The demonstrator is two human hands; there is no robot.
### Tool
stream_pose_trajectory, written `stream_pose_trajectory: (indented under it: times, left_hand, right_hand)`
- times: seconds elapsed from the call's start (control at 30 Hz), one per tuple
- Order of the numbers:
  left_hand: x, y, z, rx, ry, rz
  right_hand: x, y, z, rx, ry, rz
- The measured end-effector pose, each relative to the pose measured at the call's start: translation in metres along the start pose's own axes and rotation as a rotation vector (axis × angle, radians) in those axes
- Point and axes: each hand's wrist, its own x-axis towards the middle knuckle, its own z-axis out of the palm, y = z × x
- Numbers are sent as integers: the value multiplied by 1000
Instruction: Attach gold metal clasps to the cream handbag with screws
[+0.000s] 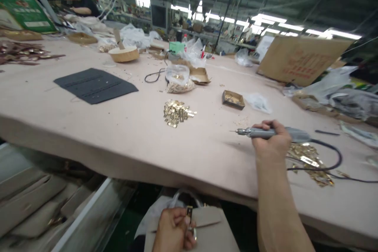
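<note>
— Workshop, long pale table (118, 134). Right hand (271, 141)?
— Fingers wrapped around grey electric screwdriver (274, 132), bit pointing left, just above table, beside heap of gold fittings (310, 157).
— Left hand (174, 230)?
— Below table edge. Fingertips pinching 1 small gold clasp (189, 212) against beige bag panel (209, 228).
— Elsewhere?
— 1 pile of gold plates (176, 112) mid-table; black sheet (95, 84) further left.

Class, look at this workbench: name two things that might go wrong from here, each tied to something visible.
1. The cable of the electric screwdriver in the right hand loops past loose gold fittings; a tug might sweep some off the table.
2. The left hand pinches a small gold clasp on the beige panel, so a slipping bit could hit fingers.
</note>
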Motion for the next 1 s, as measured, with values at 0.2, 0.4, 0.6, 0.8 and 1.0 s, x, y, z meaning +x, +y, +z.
stream_pose_trajectory:
  times: [0.2, 0.4, 0.6, 0.8, 1.0]
  left_hand:
    - [-18, 16, 8, 3, -1, -77]
    - [-28, 18, 9, 11, -20, -67]
    - [-28, 18, 11, -1, -27, -69]
    - [-30, 19, 12, 10, -15, -73]
    - [-28, 18, 12, -3, -19, -78]
  right_hand:
    - [-106, -21, -32, -93, -376, 53]
    - [-189, 3, -84, -330, -416, 40]
    - [-212, 41, -112, -441, -523, -92]
    - [-219, 59, -119, -487, -579, -145]
    - [-222, 64, -120, -515, -598, -106]
